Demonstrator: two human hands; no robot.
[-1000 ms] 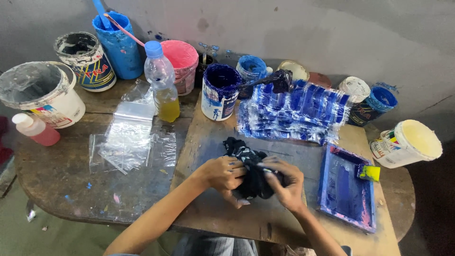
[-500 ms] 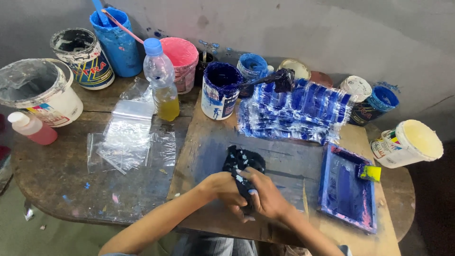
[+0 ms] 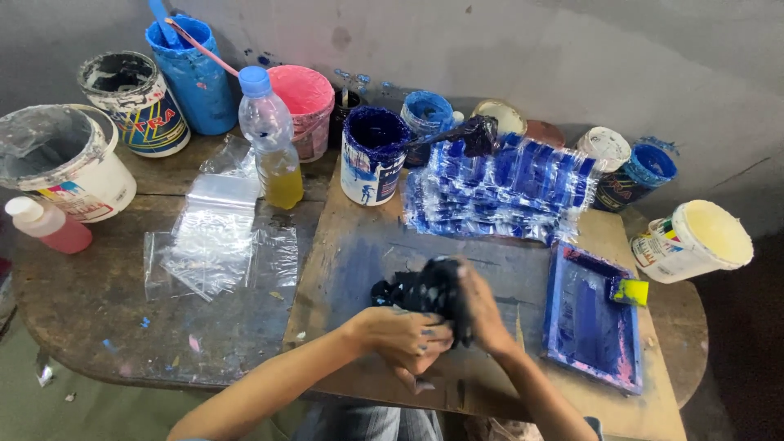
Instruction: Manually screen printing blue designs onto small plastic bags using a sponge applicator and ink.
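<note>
Both hands, left hand (image 3: pixel 406 333) and right hand (image 3: pixel 480 304), are closed around an ink-soaked dark rag (image 3: pixel 425 290) at lower centre; wet ink could smear the bench (image 3: pixel 98 318).

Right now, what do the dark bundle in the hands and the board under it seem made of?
Dark bundle: probably soft cloth, ink-soaked; it wrinkles in both hands' grip.
Board: looks like plywood, matt and blue-stained, with pale bare wood at its edges.
</note>
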